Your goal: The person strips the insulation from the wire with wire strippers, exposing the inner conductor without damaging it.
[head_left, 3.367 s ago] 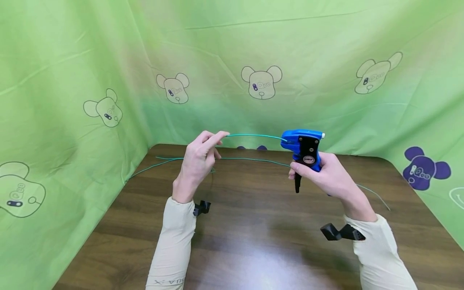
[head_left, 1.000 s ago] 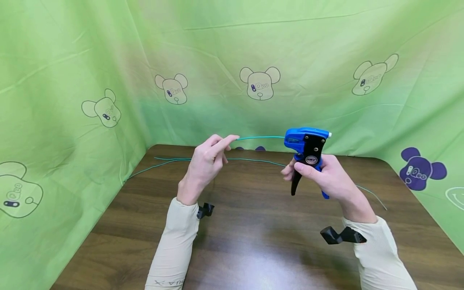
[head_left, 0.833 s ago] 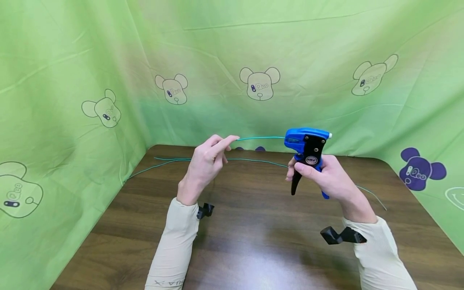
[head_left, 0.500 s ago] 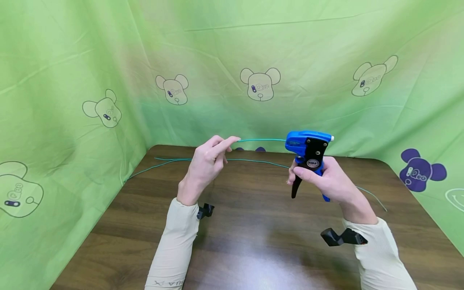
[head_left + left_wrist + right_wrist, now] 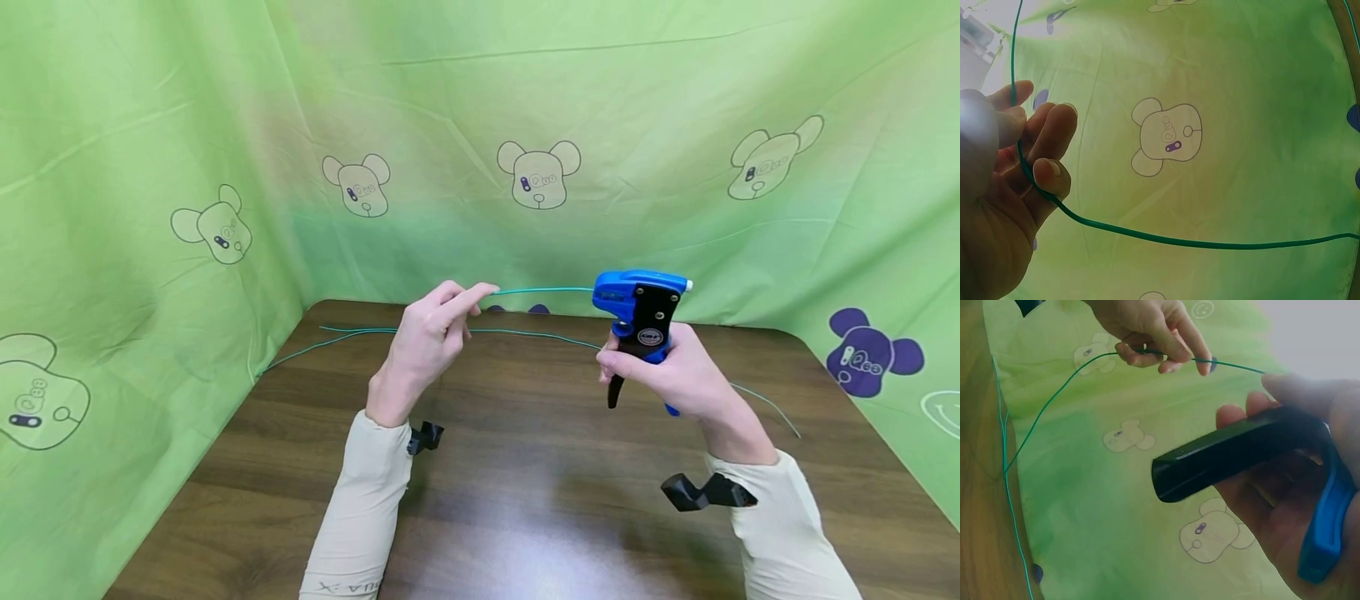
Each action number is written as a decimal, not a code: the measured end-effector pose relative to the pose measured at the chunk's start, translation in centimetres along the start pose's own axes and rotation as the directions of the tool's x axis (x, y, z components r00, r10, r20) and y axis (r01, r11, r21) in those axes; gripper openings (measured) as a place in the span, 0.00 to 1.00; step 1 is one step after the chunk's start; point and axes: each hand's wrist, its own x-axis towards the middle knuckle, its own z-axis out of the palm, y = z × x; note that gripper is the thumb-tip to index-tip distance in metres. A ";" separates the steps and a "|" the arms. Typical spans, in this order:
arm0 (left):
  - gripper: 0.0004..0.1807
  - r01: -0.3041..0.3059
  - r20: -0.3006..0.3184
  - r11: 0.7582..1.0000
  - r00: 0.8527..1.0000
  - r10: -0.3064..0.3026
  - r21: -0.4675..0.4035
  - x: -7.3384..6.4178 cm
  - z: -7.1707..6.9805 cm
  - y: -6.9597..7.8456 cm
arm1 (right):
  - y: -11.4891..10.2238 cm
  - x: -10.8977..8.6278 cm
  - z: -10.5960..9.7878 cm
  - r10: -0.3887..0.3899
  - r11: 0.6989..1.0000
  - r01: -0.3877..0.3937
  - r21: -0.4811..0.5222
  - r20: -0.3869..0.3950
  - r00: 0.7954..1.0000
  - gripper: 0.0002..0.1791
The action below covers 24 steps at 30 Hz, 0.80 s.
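Observation:
My left hand point(image 5: 427, 337) pinches a thin green wire point(image 5: 543, 289) between thumb and fingertips, above the table's far side. In the left wrist view the wire point(image 5: 1210, 245) curves away below those fingers. My right hand point(image 5: 686, 375) grips a blue and black pistol-style wire stripper point(image 5: 652, 310), its fingers wrapped round the handles. The wire runs nearly level into the stripper's blue nose; its tip inside is hidden. From the right wrist, the black handle point(image 5: 1229, 453) and the blue handle point(image 5: 1329, 519) show apart from each other.
More green wire point(image 5: 517, 332) lies along the far part of the brown wooden table point(image 5: 510, 467), passing behind both hands. A wire end point(image 5: 783, 417) lies at the right. A green curtain point(image 5: 450, 100) with bear-head prints stands around the back and sides.
Over the earlier frames both hands moved slightly right with wire and stripper. The stripper's handles spread apart, then the right fingers drew in on the black handle, bringing it back somewhat.

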 end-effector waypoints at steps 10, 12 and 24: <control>0.22 0.013 0.014 1.000 1.000 -0.013 0.010 0.1 -0.1 0.0 | -0.1 0.1 0.3 0.029 1.000 -0.029 0.003 -0.035 0.999 0.09; 0.22 0.014 0.017 1.000 1.000 -0.014 0.012 0.1 -0.1 -0.1 | 0.0 0.1 0.3 0.020 1.000 -0.019 0.013 -0.025 0.999 0.09; 0.20 0.012 0.024 1.000 1.000 -0.013 0.017 0.1 -0.1 0.0 | -0.2 0.2 -0.1 0.049 0.998 -0.050 0.029 0.035 0.998 0.04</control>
